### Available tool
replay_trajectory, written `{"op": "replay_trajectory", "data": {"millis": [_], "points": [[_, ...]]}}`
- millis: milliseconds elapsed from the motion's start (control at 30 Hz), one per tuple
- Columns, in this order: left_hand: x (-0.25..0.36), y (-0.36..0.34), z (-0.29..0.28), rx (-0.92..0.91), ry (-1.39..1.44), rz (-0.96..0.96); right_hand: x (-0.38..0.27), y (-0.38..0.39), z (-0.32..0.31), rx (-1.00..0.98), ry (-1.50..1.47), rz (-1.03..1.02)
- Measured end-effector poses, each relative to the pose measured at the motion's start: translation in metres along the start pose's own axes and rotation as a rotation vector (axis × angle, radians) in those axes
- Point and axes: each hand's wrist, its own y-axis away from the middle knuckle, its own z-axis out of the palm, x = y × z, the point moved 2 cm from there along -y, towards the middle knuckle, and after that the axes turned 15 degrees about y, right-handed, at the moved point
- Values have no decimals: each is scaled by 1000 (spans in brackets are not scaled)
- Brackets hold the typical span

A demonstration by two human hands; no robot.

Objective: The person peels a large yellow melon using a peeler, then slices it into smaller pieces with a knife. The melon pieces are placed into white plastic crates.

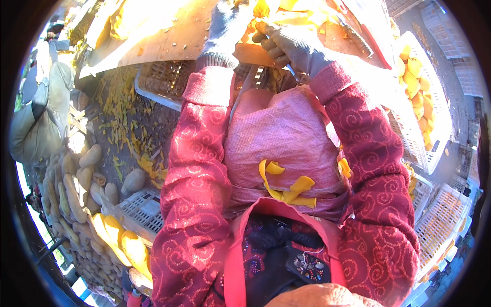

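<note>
Both of my hands wear grey knit gloves and meet at the near edge of a wooden board (171,43), in strong glare. My left hand (225,33) is cut off by the top edge, so its fingers are mostly hidden. Beside its fingertips is an orange piece of squash (261,8). My right hand (294,46) has its fingers curled in. From under them a slim, metal-looking tool (293,72) sticks out; its kind is not clear. Below the hands, a pink woven cloth (281,138) covers my lap, with curled orange peelings (299,187) on it.
Left lies a heap of tan butternut squash (71,189), with peeled yellow ones (123,240) nearer. A person in grey clothing (46,107) is at far left. A white crate (429,146) at right holds peeled orange squash (417,92). A dark ridged object (355,38) lies on the board.
</note>
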Motion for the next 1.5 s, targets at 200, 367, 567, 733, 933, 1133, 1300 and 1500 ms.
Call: {"op": "replay_trajectory", "data": {"millis": [200,367,567,733,933,1133,1300,1500], "points": [[-4,-4,-3,3,-93,124,1,14,0,161,275,-121],[4,-4,-6,79,-90,21,-20,0,-1,257,391,-143],[18,3,6,72,-33,-86,-5,-7,-15,158,151,-13],[20,10,6,20,-100,-48,-4,-7,-16,85,122,31],[-16,-10,0,-80,327,-253,24,-14,-43,69,235,46],[14,1,-16,84,-101,-76,-24,11,1,363,768,-265],[12,-7,-10,77,-123,-36,0,-33,-32,84,275,-72],[8,-5,-48,-212,-1356,587,16,-46,-30,71,238,-41]]}}
